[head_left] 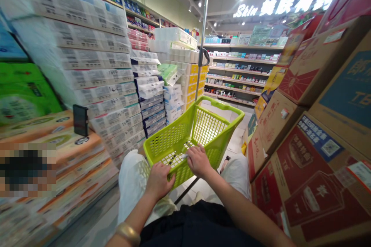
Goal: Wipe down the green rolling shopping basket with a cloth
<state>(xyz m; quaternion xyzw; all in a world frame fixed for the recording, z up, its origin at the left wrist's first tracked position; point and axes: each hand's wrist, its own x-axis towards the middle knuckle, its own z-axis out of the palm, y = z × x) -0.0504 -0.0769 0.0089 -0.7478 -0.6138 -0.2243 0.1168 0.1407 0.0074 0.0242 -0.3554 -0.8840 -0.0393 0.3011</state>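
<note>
A lime-green plastic shopping basket [168, 142] with lattice walls stands between my knees, a thin dark rod slanting beneath it. My left hand [159, 181] is closed over the near end of its rim. Over the rim further to the right, my right hand [199, 161] is curled with its fingertips bent towards the inside. A small whitish patch shows by those fingertips, too small to make out. The floor shows through the lattice of the basket's bottom. Beyond the basket rises a metal pole [203, 19] with a dark loop-shaped handle [204, 57].
Stacked wrapped paper packs [98, 60] rise at the left. A dark phone-like device [80, 119] stands on orange packs [58, 139]. Printed cartons [313, 177] crowd the right side. Shelves of small goods [237, 67] line the back. Pale trousers [131, 177] flank the basket.
</note>
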